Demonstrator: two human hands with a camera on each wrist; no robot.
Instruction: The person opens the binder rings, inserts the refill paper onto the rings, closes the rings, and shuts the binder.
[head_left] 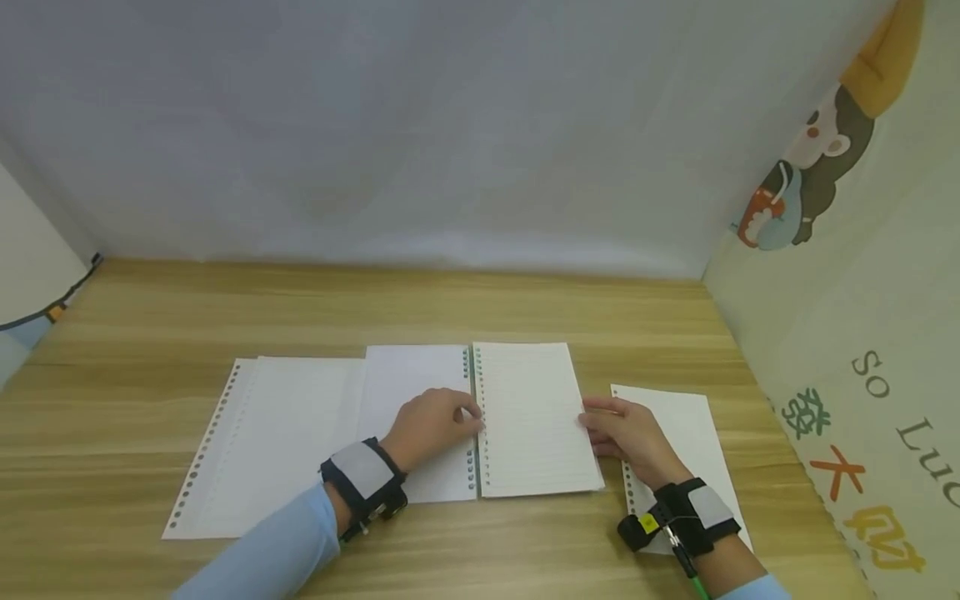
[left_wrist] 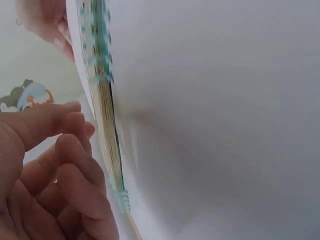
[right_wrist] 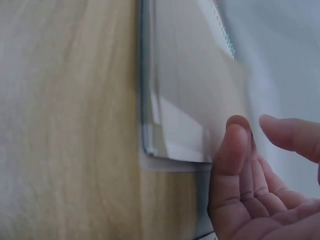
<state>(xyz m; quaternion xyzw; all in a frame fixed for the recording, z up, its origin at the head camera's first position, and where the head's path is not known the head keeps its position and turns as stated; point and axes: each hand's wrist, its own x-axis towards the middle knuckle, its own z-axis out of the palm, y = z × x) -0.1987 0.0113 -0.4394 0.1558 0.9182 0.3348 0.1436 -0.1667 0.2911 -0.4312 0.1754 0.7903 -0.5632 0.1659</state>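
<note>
A ring-bound notebook with teal rings lies open, a lined page stack [head_left: 528, 417] on its right half and a plain white sheet [head_left: 420, 371] on its left half. My left hand [head_left: 435, 429] is over the left half, beside the rings [left_wrist: 97, 45]. Its fingers bend loosely towards the thumb, and nothing shows between them in the left wrist view. My right hand [head_left: 626, 433] is at the right edge of the lined stack. In the right wrist view, fingertips touch the edge of a raised page [right_wrist: 195, 95], with one digit held apart.
Loose white sheets with punched holes [head_left: 292, 442] lie overlapped left of the notebook. Another punched sheet [head_left: 678, 417] lies under the right forearm. All rest on a wood-grain table [head_left: 420, 308], with a pale backdrop behind and a printed sheet [head_left: 840, 333] along the right.
</note>
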